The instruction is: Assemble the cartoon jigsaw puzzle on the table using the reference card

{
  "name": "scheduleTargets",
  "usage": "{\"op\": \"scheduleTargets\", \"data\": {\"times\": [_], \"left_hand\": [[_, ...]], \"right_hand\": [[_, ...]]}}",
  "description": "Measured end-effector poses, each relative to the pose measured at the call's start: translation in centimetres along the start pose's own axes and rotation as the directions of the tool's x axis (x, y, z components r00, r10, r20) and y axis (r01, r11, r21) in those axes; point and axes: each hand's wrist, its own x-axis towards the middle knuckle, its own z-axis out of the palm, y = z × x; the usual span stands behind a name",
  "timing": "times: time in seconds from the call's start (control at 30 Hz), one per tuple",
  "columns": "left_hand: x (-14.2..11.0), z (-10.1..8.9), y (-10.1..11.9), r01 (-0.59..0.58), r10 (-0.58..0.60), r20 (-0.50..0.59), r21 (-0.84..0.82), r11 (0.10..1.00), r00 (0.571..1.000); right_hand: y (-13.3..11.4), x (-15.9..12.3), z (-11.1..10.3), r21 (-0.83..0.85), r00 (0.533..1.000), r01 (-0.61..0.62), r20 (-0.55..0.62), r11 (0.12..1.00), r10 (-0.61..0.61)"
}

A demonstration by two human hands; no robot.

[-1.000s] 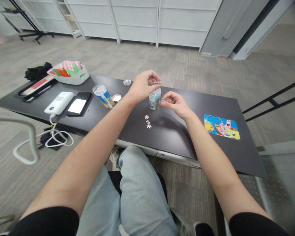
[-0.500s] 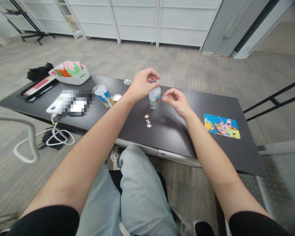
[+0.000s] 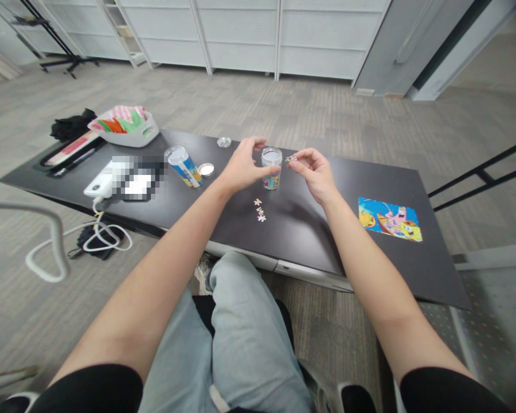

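Note:
On the table stands a clear can (image 3: 272, 156) with a printed label, its top uncovered and small pieces partly visible through its side. My left hand (image 3: 245, 163) curves round the can's left side, fingers apart, with the thumb crossing in front of the label; whether it touches is unclear. To the right of the can, my right hand (image 3: 315, 173) pinches a small jigsaw puzzle piece (image 3: 291, 159) between thumb and fingertips; there may be more than one. Several loose puzzle pieces (image 3: 260, 212) lie nearer to me on the dark tabletop.
A second can (image 3: 184, 167) leans at the left beside a round lid (image 3: 206, 169). A clear lid (image 3: 224, 141) lies farther back. On the right is a cartoon picture sheet (image 3: 390, 219). A basket (image 3: 131, 137) and a white device (image 3: 107, 178) with a cable occupy the left end.
My left hand has let go of a small piece above the can and lowered, opening around its left side. My right hand has risen slightly, still pinching.

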Motion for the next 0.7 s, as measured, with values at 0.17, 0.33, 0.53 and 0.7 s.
{"op": "scheduleTargets", "data": {"times": [0.17,0.33,0.53,0.7], "left_hand": [[-2.2,2.1,-0.3,0.047,-0.042,0.062,-0.086,0.995,0.997],[-2.5,2.9,0.3,-0.146,0.146,-0.006,0.041,0.988,0.989],[-2.9,3.1,0.8,-0.205,0.208,-0.01,0.131,0.97,0.978],[-3.2,2.5,-0.4,-0.181,0.194,-0.09,0.14,0.973,0.977]], "right_hand": [[0.1,0.2,0.0,-0.063,0.989,0.091,-0.113,0.994,-0.098],[0.1,0.3,-0.3,-0.218,0.915,0.296,-0.214,0.93,-0.341],[0.4,-0.1,-0.2,-0.388,0.95,0.288,0.005,0.876,-0.311],[0.2,-0.3,0.0,-0.392,0.952,0.252,-0.064,0.884,-0.3]]}}
